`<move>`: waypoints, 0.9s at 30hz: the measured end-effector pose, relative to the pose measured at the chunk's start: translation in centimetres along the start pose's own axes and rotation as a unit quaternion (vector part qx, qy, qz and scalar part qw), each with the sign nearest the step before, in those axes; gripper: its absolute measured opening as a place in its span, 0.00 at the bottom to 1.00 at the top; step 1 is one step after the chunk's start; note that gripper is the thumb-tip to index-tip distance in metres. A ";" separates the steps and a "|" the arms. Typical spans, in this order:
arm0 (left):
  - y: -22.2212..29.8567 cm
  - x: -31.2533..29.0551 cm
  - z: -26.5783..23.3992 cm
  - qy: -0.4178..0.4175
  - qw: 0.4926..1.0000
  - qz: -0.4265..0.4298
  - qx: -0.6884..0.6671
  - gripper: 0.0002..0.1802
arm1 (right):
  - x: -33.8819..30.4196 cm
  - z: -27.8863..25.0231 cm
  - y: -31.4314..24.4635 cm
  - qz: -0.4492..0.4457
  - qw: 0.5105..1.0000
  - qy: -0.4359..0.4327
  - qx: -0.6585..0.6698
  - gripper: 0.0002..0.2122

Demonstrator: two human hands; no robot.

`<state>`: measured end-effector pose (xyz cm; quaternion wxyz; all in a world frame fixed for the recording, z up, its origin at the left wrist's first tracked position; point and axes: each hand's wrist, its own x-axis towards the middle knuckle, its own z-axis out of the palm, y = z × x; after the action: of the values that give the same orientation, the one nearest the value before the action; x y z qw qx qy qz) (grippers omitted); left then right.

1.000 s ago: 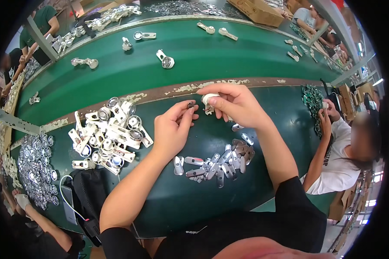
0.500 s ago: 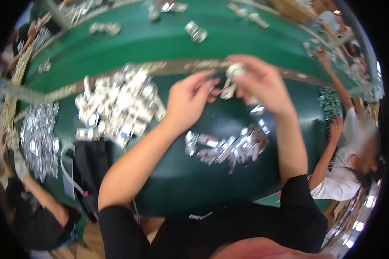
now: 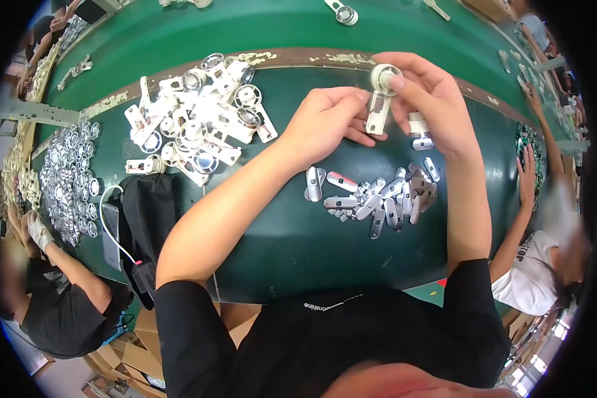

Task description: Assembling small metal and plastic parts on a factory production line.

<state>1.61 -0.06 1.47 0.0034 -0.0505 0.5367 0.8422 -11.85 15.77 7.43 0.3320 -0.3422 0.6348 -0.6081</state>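
A white plastic part [image 3: 379,109] with a round ring head and a short straight handle is held upright in my right hand [image 3: 434,103], its thumb pressed on the ring. My left hand [image 3: 331,123] is right beside the handle, thumb and forefinger pinched together; whatever is between them is hidden. Partly under my right hand lies a small white and silver piece [image 3: 421,140] on the table. Nearer to me is a heap of silver oblong covers [image 3: 385,202], with tiny shiny bits among them.
A pile of white ring-headed parts [image 3: 196,126] lies to the left, beyond a black bag [image 3: 142,219] and a phone [image 3: 111,232] with a white cable. Silver round pieces [image 3: 73,179] are heaped farther left. Co-workers sit on both sides. A green belt [image 3: 265,26] carries scattered parts.
My left fingers have come closer to the white part's handle. The ring now faces me more squarely. The whole view has shifted, and the parts on the belt are at different places.
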 end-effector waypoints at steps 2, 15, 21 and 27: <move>-0.1 0.0 0.2 0.010 1.000 0.004 -0.014 0.22 | 0.1 0.2 0.0 0.009 1.000 -0.008 0.004 0.16; -0.4 0.2 0.0 0.017 0.999 0.019 0.020 0.13 | 0.6 0.5 0.2 0.011 1.000 -0.013 -0.008 0.15; 0.1 0.1 0.9 0.032 0.998 0.021 0.042 0.10 | 0.3 0.7 -0.5 -0.002 1.000 -0.018 -0.004 0.12; -0.6 -0.3 1.0 0.069 0.996 0.030 0.040 0.12 | 0.4 1.3 0.3 0.008 0.995 -0.095 0.026 0.15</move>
<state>1.88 1.16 1.37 -0.0566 -0.0919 0.5702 0.8144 -10.96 14.71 7.11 0.4049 -0.3846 0.5867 -0.5864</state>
